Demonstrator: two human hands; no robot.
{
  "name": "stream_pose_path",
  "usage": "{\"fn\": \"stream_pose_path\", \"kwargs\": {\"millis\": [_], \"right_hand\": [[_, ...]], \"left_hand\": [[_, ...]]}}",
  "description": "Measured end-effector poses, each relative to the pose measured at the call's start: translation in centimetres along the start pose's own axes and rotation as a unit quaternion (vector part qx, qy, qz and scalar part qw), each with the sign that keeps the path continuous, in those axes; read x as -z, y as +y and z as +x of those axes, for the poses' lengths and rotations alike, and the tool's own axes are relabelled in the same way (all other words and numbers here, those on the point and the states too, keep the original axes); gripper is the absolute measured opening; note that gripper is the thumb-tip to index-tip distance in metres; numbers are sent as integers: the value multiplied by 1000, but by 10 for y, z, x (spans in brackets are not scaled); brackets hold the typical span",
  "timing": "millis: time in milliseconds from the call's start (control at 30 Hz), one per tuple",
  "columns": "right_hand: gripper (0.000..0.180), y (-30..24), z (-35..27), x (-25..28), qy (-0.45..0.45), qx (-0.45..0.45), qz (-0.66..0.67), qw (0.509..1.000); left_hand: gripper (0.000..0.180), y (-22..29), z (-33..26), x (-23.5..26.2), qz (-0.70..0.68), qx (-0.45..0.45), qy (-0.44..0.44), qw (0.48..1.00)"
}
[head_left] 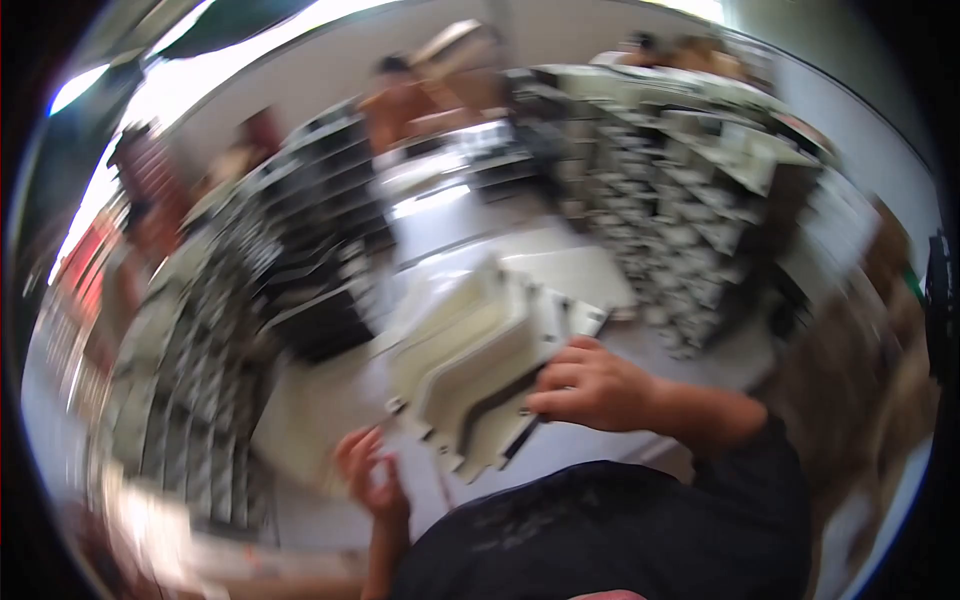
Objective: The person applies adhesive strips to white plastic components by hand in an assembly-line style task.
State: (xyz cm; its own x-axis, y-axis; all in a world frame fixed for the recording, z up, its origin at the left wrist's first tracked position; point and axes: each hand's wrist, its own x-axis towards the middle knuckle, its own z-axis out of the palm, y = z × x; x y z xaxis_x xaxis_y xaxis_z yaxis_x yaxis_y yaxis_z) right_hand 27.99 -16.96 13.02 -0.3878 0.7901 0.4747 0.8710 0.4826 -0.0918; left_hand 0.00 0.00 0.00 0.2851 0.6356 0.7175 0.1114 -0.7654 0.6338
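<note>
A cream moulded plastic panel (475, 365) with a stepped recess and dark notches along its edge is tilted in front of me, over the white table. My right hand (600, 388) is closed on its right edge, thumb and bent fingers pinching the rim. Just below the panel's lower left corner, my left hand (375, 470) has its fingers bent and apart from the thumb. I see nothing held in it, though motion smears the fingertips. Another flat cream piece (310, 415) lies to the left, beyond that hand.
Tall stacks of cream and grey moulded parts (665, 210) rise on the right. More stacks (195, 375) curve along the left, with dark trays (320, 325) beside them. The white tabletop (440, 225) runs between. Blurred people (405, 100) are at the far side.
</note>
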Motion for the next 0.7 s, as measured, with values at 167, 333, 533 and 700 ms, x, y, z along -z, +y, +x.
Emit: {"fn": "stream_pose_path", "kwargs": {"millis": [167,333,533,700], "right_hand": [[19,18,-34,101,46,-41,-188,980],[31,-7,-65,192,123,-116,-290,942],[40,16,-71,286,205,-272,-356,870],[42,64,-74,329,216,-400,-279,846]], "left_hand": [[20,-39,-12,-47,-44,117,-8,992],[16,-65,-69,-37,11,130,-107,986],[17,-38,-56,-38,-7,187,-103,977],[16,-69,-70,-41,-19,181,-113,977]]}}
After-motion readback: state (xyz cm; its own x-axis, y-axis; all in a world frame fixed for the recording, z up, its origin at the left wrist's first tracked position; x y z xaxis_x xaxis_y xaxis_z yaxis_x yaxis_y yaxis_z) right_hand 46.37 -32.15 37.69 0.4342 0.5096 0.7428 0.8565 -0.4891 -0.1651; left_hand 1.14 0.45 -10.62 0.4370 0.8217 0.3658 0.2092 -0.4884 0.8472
